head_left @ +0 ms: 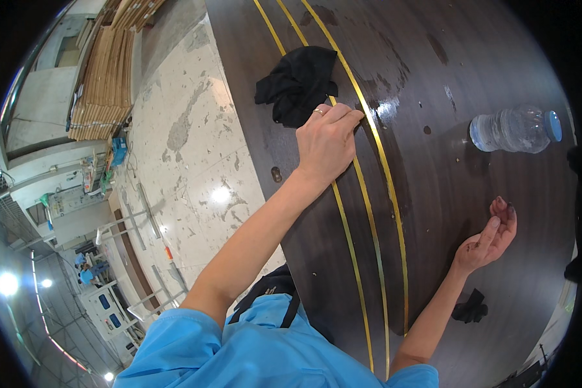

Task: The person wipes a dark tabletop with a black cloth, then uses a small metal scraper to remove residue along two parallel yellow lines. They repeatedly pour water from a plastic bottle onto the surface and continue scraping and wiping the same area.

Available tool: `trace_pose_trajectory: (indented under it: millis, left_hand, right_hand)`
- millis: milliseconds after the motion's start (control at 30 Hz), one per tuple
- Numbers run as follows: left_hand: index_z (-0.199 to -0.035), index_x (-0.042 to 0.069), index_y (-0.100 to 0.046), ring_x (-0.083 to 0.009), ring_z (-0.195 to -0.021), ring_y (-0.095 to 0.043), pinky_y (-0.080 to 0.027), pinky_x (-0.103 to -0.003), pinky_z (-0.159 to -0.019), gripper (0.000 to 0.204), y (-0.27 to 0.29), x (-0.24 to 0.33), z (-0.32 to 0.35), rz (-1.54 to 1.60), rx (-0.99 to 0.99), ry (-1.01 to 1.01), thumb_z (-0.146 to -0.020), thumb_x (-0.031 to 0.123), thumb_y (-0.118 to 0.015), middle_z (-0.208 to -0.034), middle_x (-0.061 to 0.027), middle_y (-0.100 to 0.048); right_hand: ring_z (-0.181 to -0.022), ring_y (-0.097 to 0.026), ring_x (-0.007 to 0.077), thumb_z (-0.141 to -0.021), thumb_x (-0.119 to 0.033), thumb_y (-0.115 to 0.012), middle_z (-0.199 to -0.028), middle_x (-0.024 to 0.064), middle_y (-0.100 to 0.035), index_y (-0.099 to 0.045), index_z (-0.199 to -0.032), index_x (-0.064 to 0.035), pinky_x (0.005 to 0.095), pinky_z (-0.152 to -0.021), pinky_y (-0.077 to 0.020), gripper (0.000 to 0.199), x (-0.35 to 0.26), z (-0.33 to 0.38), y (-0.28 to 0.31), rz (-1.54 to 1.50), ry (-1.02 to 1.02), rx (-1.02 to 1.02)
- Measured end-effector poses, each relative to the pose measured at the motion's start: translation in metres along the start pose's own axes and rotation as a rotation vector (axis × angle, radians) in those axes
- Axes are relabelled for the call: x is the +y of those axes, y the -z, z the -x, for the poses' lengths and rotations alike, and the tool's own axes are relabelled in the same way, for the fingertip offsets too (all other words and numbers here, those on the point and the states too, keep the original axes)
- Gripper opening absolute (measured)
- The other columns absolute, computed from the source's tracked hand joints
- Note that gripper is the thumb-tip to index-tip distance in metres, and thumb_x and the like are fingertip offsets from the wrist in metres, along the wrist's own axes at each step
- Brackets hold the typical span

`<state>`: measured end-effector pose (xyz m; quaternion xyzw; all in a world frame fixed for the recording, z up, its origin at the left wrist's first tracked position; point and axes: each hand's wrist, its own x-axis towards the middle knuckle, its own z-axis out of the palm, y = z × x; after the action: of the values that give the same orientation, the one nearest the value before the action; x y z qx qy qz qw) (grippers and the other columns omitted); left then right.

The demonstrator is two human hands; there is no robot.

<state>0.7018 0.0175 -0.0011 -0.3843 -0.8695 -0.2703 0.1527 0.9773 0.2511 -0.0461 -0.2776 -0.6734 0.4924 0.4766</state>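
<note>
Across the dark wood-grain panel point(446, 181) run three thin gold strips point(388, 174), side by side and bent by the lens. My left hand point(330, 139) is closed over the middle strip, its fingertips down near the right-hand one. Whatever the fingers pinch is hidden beneath them. Just past the knuckles lies a crumpled black cloth point(301, 84). My right hand point(488, 239) is held palm up over the panel's right part, fingers loosely curled and apart, with nothing in it. Dark smudges show on its fingertips.
A clear plastic bottle point(514, 129) with a blue cap lies on its side at the right. A small black rag point(471, 307) rests by my right forearm. Wet patches point(388, 110) shine beyond my left hand. Stacked brown boards point(103, 84) stand across the scuffed floor.
</note>
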Motion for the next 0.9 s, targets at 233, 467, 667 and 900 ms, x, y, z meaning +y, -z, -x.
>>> trace_pose_trajectory:
  millis: [233, 467, 667, 900]
  left_hand:
    - [-0.102, 0.012, -0.086, -0.0231, -0.090, -0.073, -0.059, -0.035, -0.075, 0.019, 0.003, 0.004, 0.005, 0.024, -0.035, 0.005, -0.088, 0.001, -0.077, -0.097, 0.0007, -0.078]
    - [-0.104, 0.012, -0.085, -0.0229, -0.091, -0.073, -0.059, -0.035, -0.075, 0.021, 0.004, 0.006, 0.010, 0.022, -0.050, 0.000, -0.088, 0.002, -0.077, -0.098, 0.0007, -0.078]
    - [-0.104, 0.012, -0.085, -0.0233, -0.090, -0.073, -0.058, -0.036, -0.076, 0.018, 0.008, 0.014, 0.017, 0.034, -0.081, 0.023, -0.090, 0.003, -0.078, -0.097, 0.0002, -0.078]
    - [-0.104, 0.012, -0.085, -0.0233, -0.090, -0.073, -0.058, -0.036, -0.076, 0.018, 0.008, 0.017, 0.020, 0.039, -0.082, 0.022, -0.090, 0.003, -0.077, -0.097, 0.0003, -0.077]
  right_hand:
    - [-0.131, -0.068, 0.0282, -0.115, -0.017, -0.058, -0.137, 0.0199, -0.071, -0.055, -0.150, 0.0050, 0.0434, -0.117, -0.0545, 0.042, -0.001, -0.001, -0.001, 0.010, 0.010, 0.004]
    - [-0.130, -0.068, 0.0295, -0.115, -0.018, -0.058, -0.137, 0.0211, -0.071, -0.054, -0.151, 0.0068, 0.0443, -0.116, -0.0544, 0.044, -0.001, -0.001, -0.001, 0.011, 0.007, 0.010]
    - [-0.130, -0.068, 0.0296, -0.115, -0.018, -0.058, -0.137, 0.0214, -0.071, -0.054, -0.150, 0.0072, 0.0444, -0.116, -0.0543, 0.044, -0.002, -0.001, -0.001, 0.002, 0.008, 0.009]
    - [-0.131, -0.068, 0.0294, -0.115, -0.017, -0.058, -0.137, 0.0213, -0.071, -0.054, -0.150, 0.0069, 0.0443, -0.117, -0.0541, 0.043, -0.001, -0.001, -0.001, -0.012, -0.001, 0.015]
